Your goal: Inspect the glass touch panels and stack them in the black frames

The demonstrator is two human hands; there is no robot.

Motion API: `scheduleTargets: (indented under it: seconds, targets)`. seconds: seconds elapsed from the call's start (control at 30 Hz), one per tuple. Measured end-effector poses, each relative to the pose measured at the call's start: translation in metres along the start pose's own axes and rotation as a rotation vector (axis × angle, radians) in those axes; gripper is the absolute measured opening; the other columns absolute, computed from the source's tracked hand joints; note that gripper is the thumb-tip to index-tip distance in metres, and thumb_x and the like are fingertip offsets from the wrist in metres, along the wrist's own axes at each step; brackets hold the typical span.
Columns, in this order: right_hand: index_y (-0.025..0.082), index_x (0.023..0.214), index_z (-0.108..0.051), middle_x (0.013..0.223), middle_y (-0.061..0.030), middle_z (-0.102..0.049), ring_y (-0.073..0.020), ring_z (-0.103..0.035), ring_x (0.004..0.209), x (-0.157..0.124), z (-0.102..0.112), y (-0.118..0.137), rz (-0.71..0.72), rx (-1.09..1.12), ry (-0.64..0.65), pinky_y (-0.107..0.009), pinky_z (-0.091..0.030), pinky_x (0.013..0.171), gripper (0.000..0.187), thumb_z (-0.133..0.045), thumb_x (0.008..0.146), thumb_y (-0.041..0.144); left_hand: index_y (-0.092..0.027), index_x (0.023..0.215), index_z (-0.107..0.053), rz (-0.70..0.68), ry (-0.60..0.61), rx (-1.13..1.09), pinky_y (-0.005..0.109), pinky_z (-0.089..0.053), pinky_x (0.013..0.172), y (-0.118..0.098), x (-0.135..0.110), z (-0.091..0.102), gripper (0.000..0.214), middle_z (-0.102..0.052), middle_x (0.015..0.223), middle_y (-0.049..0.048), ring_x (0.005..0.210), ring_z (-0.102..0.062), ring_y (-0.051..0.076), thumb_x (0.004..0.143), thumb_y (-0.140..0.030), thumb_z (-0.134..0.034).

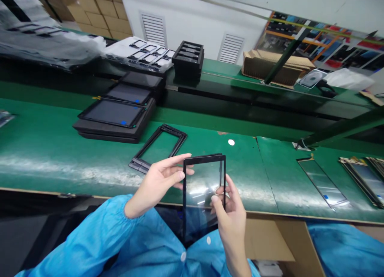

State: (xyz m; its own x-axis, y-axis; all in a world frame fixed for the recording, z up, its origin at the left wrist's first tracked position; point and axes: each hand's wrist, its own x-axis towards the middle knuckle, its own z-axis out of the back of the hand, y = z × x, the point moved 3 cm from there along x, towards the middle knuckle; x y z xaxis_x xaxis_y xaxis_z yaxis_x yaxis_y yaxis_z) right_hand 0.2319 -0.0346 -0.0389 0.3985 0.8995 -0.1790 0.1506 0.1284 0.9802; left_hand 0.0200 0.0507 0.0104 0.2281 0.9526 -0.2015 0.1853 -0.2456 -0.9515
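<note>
A black-bordered clear touchscreen panel (201, 189) stands upright between my hands, in front of my blue smock, and light glares off its glass. My right hand (229, 213) grips its right edge, thumb on the front and fingers showing through the glass from behind. At the upper left corner my left hand (163, 179) pinches the border between thumb and fingers. Just beyond the left hand, black rectangular frames (160, 145) lie stacked on the green bench. Behind them, panels with blue stickers (112, 112) rest on a black foam tray (109, 132).
On the right of the bench lie a single glass panel (322, 181) and a row of panels (360, 177). A green post (345, 127) slants across there. The rear shelf carries black trays (188, 57), cardboard dividers (276, 67) and white sheets of frames (141, 53). Below the edge sits an open carton (295, 241).
</note>
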Motion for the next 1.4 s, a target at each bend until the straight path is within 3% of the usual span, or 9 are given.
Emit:
scheduleTargets:
  seconds: [0.1, 0.17, 0.3, 0.4, 0.53, 0.93, 1.13, 1.27, 1.4]
  targets:
    - [0.026, 0.154, -0.057, 0.102, -0.0043, -0.068, -0.0155, -0.066, 0.076, -0.002, 0.003, -0.004, 0.087, -0.118, -0.009, -0.027, -0.059, 0.065, 0.064, -0.075, 0.093, 0.037, -0.02, 0.143, -0.071, 0.009, -0.033, 0.047, 0.026, -0.067, 0.066, -0.003, 0.0, 0.0, 0.064, -0.084, 0.11, 0.016, 0.103, -0.082, 0.033, 0.086, -0.044, -0.087]
    - [0.028, 0.15, -0.062, 0.121, -0.0095, -0.066, -0.023, -0.069, 0.102, -0.001, 0.007, 0.003, 0.24, -0.277, -0.045, -0.038, -0.061, 0.087, 0.058, -0.074, 0.094, 0.036, -0.019, 0.137, -0.075, -0.002, -0.071, 0.085, 0.027, -0.067, 0.063, -0.006, 0.0, -0.001, 0.061, -0.084, 0.109, 0.0153, 0.101, -0.083, 0.035, 0.083, -0.044, -0.088]
    - [0.031, 0.153, -0.058, 0.158, -0.012, -0.053, -0.0333, -0.052, 0.145, 0.013, 0.017, 0.031, 0.406, -0.329, -0.088, -0.054, -0.043, 0.119, 0.056, -0.069, 0.098, 0.035, -0.018, 0.128, -0.081, -0.02, -0.034, 0.193, 0.028, -0.067, 0.061, -0.01, -0.005, -0.002, 0.051, -0.085, 0.091, 0.0115, 0.09, -0.085, 0.034, 0.081, -0.038, -0.088]
    - [0.026, 0.148, -0.063, 0.121, -0.0118, -0.08, -0.0293, -0.077, 0.112, 0.03, 0.019, 0.045, 0.219, -0.122, 0.107, -0.049, -0.059, 0.101, 0.049, -0.065, 0.102, 0.04, -0.021, 0.126, -0.082, -0.043, 0.011, 0.228, 0.027, -0.066, 0.062, -0.008, -0.012, -0.001, 0.044, -0.086, 0.087, 0.01, 0.086, -0.085, 0.031, 0.085, -0.037, -0.084]
    - [0.019, 0.112, -0.081, 0.069, -0.0053, -0.081, -0.0273, -0.082, 0.076, 0.039, 0.018, 0.054, 0.109, -0.017, 0.14, -0.042, -0.066, 0.081, 0.031, -0.075, 0.094, 0.045, -0.022, 0.127, -0.082, -0.032, 0.04, 0.274, 0.025, -0.066, 0.065, -0.006, -0.017, 0.002, 0.044, -0.086, 0.086, 0.0096, 0.082, -0.084, 0.028, 0.086, -0.039, -0.083]
    - [0.02, 0.092, -0.082, 0.07, -0.0056, -0.083, -0.0225, -0.081, 0.057, 0.026, 0.012, 0.06, 0.132, 0.055, 0.052, -0.028, -0.067, 0.06, 0.019, -0.083, 0.088, 0.039, -0.022, 0.125, -0.083, -0.045, 0.082, 0.359, 0.021, -0.065, 0.063, -0.008, -0.016, 0.007, 0.041, -0.087, 0.086, 0.0093, 0.078, -0.084, 0.025, 0.09, -0.043, -0.081]
    - [0.021, 0.1, -0.082, 0.072, -0.0035, -0.083, -0.0229, -0.083, 0.064, 0.02, -0.009, 0.051, 0.074, 0.064, 0.216, -0.028, -0.068, 0.063, 0.024, -0.087, 0.085, 0.038, -0.037, 0.146, -0.068, -0.359, 0.236, 0.902, 0.041, -0.052, 0.116, -0.022, -0.019, -0.017, 0.058, -0.059, 0.16, 0.003, 0.143, -0.06, 0.033, 0.089, -0.03, -0.078]
    - [0.022, 0.098, -0.083, 0.08, -0.0056, -0.085, -0.0236, -0.084, 0.073, 0.025, -0.006, 0.046, -0.015, 0.085, 0.336, -0.031, -0.068, 0.073, 0.032, -0.088, 0.083, 0.049, -0.035, 0.156, -0.057, -0.158, 0.417, 0.878, 0.031, -0.065, 0.083, -0.017, -0.019, -0.027, 0.06, -0.085, 0.114, 0.0027, 0.098, -0.082, 0.026, 0.098, -0.03, -0.066]
    - [0.019, 0.092, -0.086, 0.092, -0.0136, -0.086, -0.0265, -0.084, 0.087, 0.038, 0.032, 0.041, -0.033, -0.081, 0.276, -0.034, -0.066, 0.084, 0.048, -0.075, 0.091, 0.065, -0.026, 0.141, -0.059, 0.052, 0.169, 0.492, 0.025, -0.059, 0.057, -0.012, -0.021, -0.013, 0.045, -0.085, 0.105, 0.0076, 0.072, -0.079, 0.021, 0.098, -0.039, -0.065]
